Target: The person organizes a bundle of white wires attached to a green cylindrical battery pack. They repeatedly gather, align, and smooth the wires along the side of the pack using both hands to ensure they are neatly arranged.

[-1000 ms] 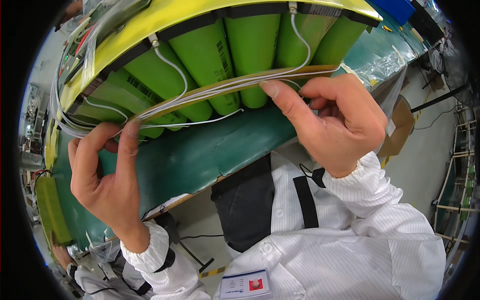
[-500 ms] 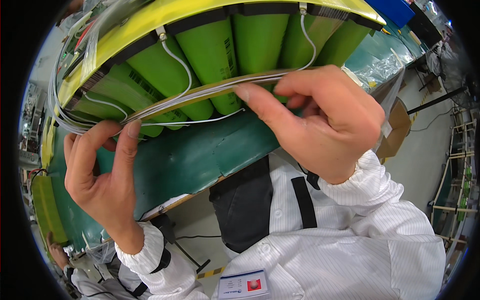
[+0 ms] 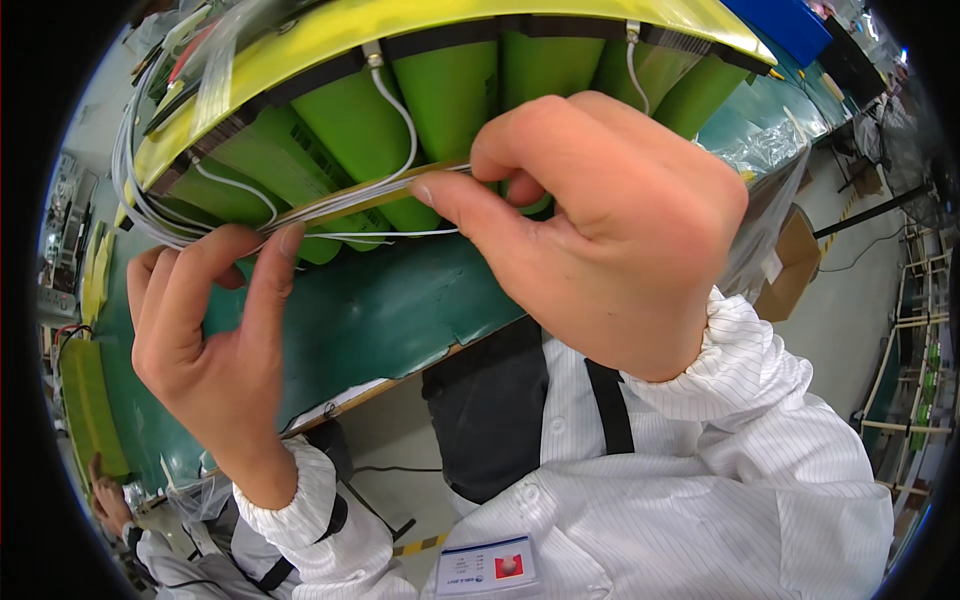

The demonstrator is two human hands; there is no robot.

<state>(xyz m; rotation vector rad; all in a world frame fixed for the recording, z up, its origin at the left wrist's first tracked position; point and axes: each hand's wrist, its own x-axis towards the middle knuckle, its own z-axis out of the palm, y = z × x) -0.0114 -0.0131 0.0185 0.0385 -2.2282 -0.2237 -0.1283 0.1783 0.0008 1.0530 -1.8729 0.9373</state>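
Observation:
A battery pack of green cylindrical cells (image 3: 345, 130) stands on the green table, with a yellow sheet (image 3: 330, 42) along its top. Thin white wires come down from metal tabs at the top and join a bundle of white wires (image 3: 345, 202), which runs along a tan strip across the cells. My left hand (image 3: 212, 345) pinches the bundle near the left end, thumb against forefinger. Farther right, my right hand (image 3: 625, 225) has thumb and bent forefinger closed on the bundle. Below it a loose white wire (image 3: 405, 235) passes behind the right hand, which hides its end.
The table (image 3: 390, 290) has a worn front edge close to my body. Clear plastic film (image 3: 760, 150) and a blue bin (image 3: 785, 28) are at the right. An open cardboard box (image 3: 790, 265) sits beyond the table. Another person's hand (image 3: 110, 500) shows at lower left.
My right hand has slid left along the wire bundle, closer to my left hand. The loose wire's tip, visible before, is now hidden. The pack appears slightly farther right in view.

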